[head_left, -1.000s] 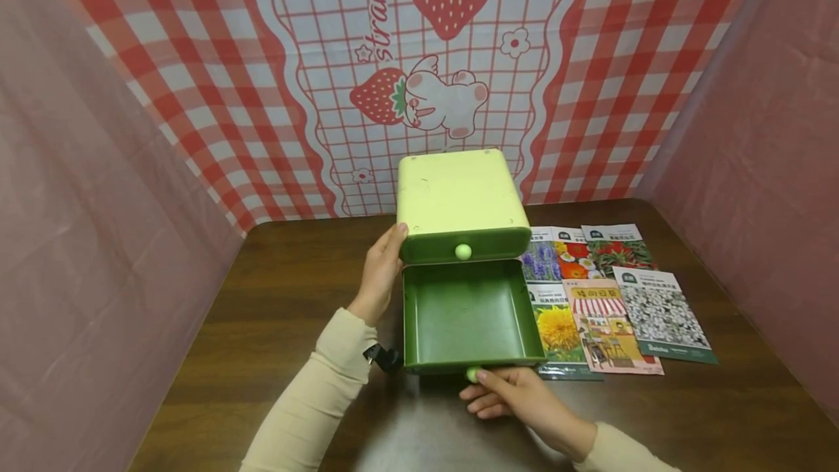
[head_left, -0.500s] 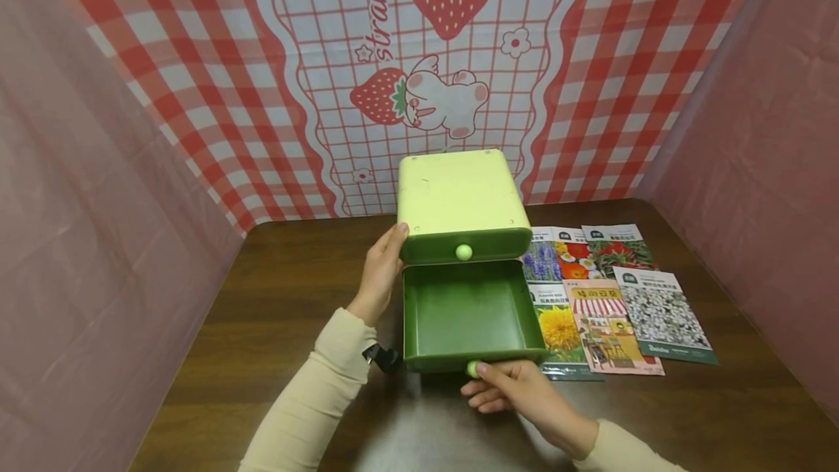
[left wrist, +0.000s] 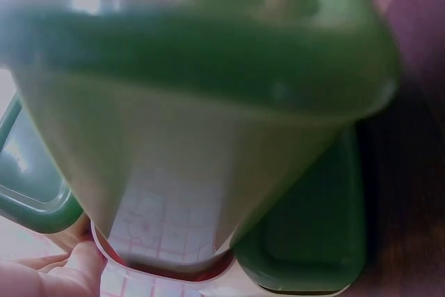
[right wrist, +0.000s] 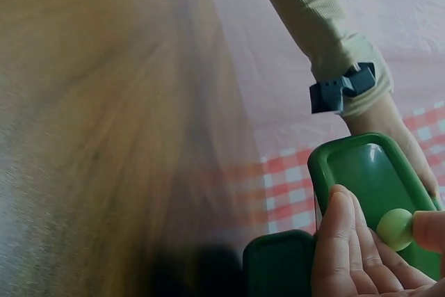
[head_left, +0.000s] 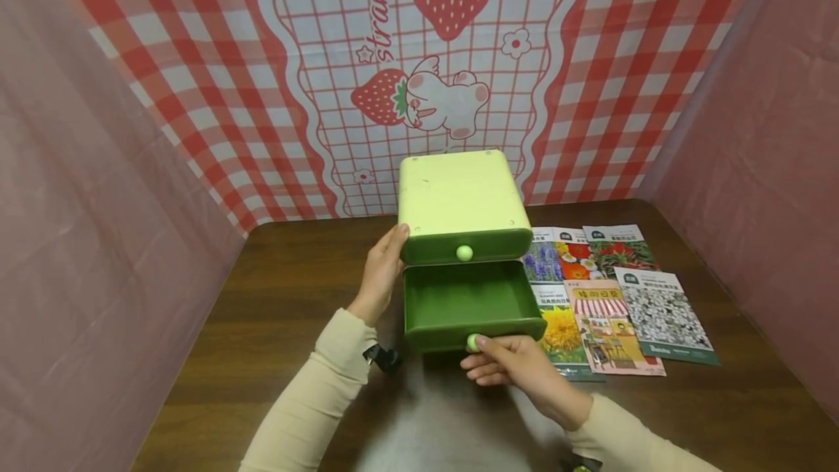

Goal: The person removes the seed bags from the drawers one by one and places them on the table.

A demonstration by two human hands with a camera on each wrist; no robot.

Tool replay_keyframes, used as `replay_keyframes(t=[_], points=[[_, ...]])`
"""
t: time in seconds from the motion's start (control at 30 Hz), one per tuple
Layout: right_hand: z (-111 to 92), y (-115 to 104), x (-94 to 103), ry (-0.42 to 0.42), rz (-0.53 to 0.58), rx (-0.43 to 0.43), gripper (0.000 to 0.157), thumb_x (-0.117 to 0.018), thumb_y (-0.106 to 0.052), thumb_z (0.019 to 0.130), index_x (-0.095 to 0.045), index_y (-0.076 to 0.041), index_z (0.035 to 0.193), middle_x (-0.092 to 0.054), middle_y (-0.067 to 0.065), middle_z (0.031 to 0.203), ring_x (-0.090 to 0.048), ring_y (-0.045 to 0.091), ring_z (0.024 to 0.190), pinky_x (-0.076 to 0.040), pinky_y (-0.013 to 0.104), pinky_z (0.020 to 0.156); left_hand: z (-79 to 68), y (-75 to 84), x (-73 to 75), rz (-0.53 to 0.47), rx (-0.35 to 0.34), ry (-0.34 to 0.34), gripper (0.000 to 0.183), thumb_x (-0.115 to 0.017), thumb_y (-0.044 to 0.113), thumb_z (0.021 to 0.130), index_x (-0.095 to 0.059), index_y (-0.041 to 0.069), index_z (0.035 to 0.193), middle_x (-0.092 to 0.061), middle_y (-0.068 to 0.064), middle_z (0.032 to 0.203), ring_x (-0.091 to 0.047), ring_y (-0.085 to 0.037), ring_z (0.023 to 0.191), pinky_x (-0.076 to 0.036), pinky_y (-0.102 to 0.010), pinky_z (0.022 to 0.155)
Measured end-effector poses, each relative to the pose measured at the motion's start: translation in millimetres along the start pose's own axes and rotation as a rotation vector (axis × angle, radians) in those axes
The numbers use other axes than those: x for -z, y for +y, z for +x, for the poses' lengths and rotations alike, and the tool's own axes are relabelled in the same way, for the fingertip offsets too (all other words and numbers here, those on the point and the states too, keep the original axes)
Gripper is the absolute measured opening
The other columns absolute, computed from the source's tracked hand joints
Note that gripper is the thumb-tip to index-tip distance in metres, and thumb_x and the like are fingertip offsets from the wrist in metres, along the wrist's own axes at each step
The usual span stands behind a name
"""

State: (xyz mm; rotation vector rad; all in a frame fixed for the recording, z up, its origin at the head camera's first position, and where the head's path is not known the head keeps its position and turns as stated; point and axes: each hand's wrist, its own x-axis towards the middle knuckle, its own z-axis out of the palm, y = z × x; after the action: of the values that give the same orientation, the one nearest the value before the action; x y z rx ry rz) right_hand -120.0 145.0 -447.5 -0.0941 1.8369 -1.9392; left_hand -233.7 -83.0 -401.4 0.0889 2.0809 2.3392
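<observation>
A small cabinet (head_left: 462,191) with a pale yellow-green top and green drawer fronts stands on the table. One drawer (head_left: 432,339) below the top one is partly pulled out, with nothing visible inside. My right hand (head_left: 521,370) pinches its round light-green knob (right wrist: 395,229) between thumb and fingers; the other fingers lie beneath. My left hand (head_left: 380,268) rests against the cabinet's left side, its thumb at the upper front corner. Close up in the left wrist view, the drawer juts between two closed drawer fronts, with the left thumb (left wrist: 85,266) beside the cabinet edge.
Several flower seed packets (head_left: 665,315) lie overlapping on the brown wooden table (head_left: 275,370), right of the cabinet. A red-checked strawberry cloth (head_left: 223,79) hangs behind, with pink curtains (head_left: 72,202) at both sides.
The drawer has slid inward toward the cabinet, so less of its inside shows. My right hand has moved inward with the knob. The left hand has stayed in place.
</observation>
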Motion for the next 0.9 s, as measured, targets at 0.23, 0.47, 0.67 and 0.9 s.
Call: replay_keyframes(t=[0.23, 0.47, 0.67, 0.9], points=[[11.8, -4.1, 3.4, 0.012, 0.034, -0.014, 0.052, -0.059, -0.037, 0.098, -0.063, 0.01, 0.121, -0.077, 0.009, 0.095, -0.074, 0.015, 0.083, -0.061, 0.034, 0.08, 0.7, -0.6, -0.7, -0.005, 0.008, 0.008, 0.067, -0.05, 0.045, 0.1, -0.034, 0.004, 0.151, -0.037, -0.013, 0.156, -0.043, -0.032, 0.139, -0.037, -0.046, 0.115], [26.9, -6.7, 6.3, 0.035, 0.02, 0.007, 0.061, -0.058, -0.039, 0.098, -0.057, 0.014, 0.126, -0.076, 0.012, 0.099, -0.074, 0.016, 0.087, -0.06, 0.038, 0.085, 0.6, -0.1, -0.4, -0.004, 0.018, 0.013, 0.068, -0.05, 0.045, 0.1, -0.034, 0.004, 0.152, -0.035, -0.012, 0.157, -0.039, -0.029, 0.142, -0.034, -0.047, 0.117], [43.9, -5.9, 10.8, 0.048, 0.024, 0.017, 0.061, -0.058, -0.042, 0.097, -0.058, 0.011, 0.126, -0.076, 0.013, 0.102, -0.074, 0.019, 0.091, -0.059, 0.039, 0.087, 0.3, 0.2, -0.2, -0.001, 0.014, 0.003, 0.068, -0.05, 0.046, 0.1, -0.033, 0.005, 0.152, -0.034, -0.013, 0.158, -0.038, -0.03, 0.142, -0.034, -0.049, 0.117], [58.9, -7.1, 15.1, 0.051, 0.029, 0.032, 0.061, -0.057, -0.044, 0.098, -0.058, 0.009, 0.128, -0.075, 0.014, 0.107, -0.073, 0.02, 0.095, -0.057, 0.041, 0.091, 0.6, 0.6, -0.2, 0.008, 0.027, 0.021, 0.068, -0.051, 0.046, 0.1, -0.035, 0.005, 0.151, -0.036, -0.012, 0.157, -0.04, -0.029, 0.141, -0.033, -0.047, 0.118]])
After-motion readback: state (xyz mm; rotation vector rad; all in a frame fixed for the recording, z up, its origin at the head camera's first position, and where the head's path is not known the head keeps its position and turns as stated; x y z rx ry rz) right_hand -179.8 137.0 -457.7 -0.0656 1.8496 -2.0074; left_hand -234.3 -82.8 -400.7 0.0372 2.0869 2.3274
